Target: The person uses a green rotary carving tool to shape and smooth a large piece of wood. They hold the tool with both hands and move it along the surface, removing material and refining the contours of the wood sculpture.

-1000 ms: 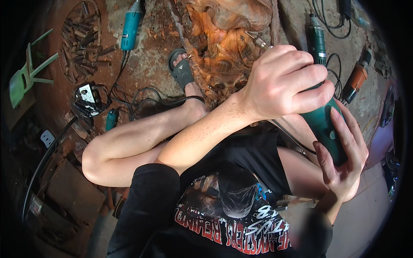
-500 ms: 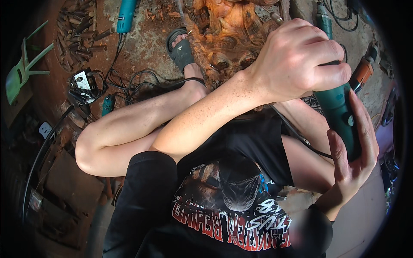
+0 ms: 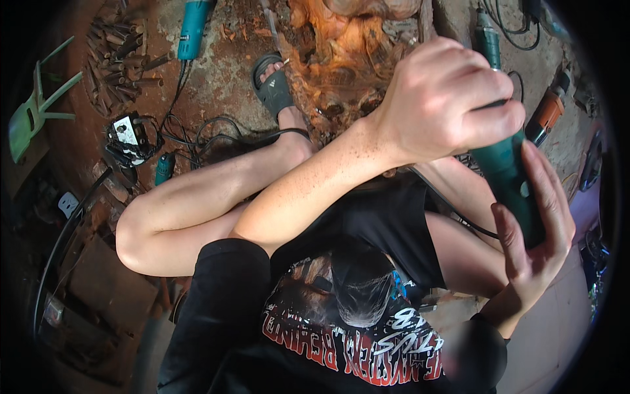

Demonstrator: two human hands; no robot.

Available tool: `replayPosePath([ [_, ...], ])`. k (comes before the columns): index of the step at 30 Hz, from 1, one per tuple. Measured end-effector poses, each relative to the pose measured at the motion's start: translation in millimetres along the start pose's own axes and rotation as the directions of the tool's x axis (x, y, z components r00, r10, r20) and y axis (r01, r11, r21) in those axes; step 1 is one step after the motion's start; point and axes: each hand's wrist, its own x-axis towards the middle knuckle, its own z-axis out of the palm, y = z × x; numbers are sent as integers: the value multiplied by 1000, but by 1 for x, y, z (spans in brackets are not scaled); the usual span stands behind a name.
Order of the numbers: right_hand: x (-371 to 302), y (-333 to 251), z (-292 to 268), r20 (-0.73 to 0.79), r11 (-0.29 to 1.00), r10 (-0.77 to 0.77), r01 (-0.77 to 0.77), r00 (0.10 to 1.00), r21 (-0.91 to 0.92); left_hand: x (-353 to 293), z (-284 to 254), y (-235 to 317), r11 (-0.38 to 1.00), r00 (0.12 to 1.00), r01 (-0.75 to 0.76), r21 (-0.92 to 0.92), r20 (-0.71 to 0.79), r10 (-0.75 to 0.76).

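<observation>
A teal die grinder [image 3: 508, 177] slants across the right side, gripped by both hands. My left hand [image 3: 453, 102], its forearm crossing from the lower left, is closed around the tool's front part. My right hand [image 3: 545, 223] cradles the rear end, thumb on one side and long fingers along the other. The tool's working tip is hidden behind my left hand. Beyond that hand lies a carved, knotty piece of orange-brown wood [image 3: 354, 49], next to my sandalled foot [image 3: 274, 85].
Another teal power tool [image 3: 193, 29] lies far left, a green one [image 3: 487, 41] far right, beside an orange-black tool [image 3: 550, 108]. Black cords run over the floor near a power strip [image 3: 128, 138]. Several dark carving bits [image 3: 115, 59] are heaped at the upper left, past a green chair [image 3: 33, 111].
Both hands and the die grinder have shifted slightly left. A metal tip that showed beside my left hand is now out of sight. The grip looks the same.
</observation>
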Motion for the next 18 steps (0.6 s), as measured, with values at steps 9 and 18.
replayPosePath([
  [9, -3, 1, 6, -43, 994, -95, 92, 995, -64, 7, -18, 8, 997, 997, -57, 56, 61, 54],
  [18, -22, 5, -3, -35, 926, -241, 241, 970, 292, 23, -42, 20, 994, 981, -104, -19, 162, 106],
])
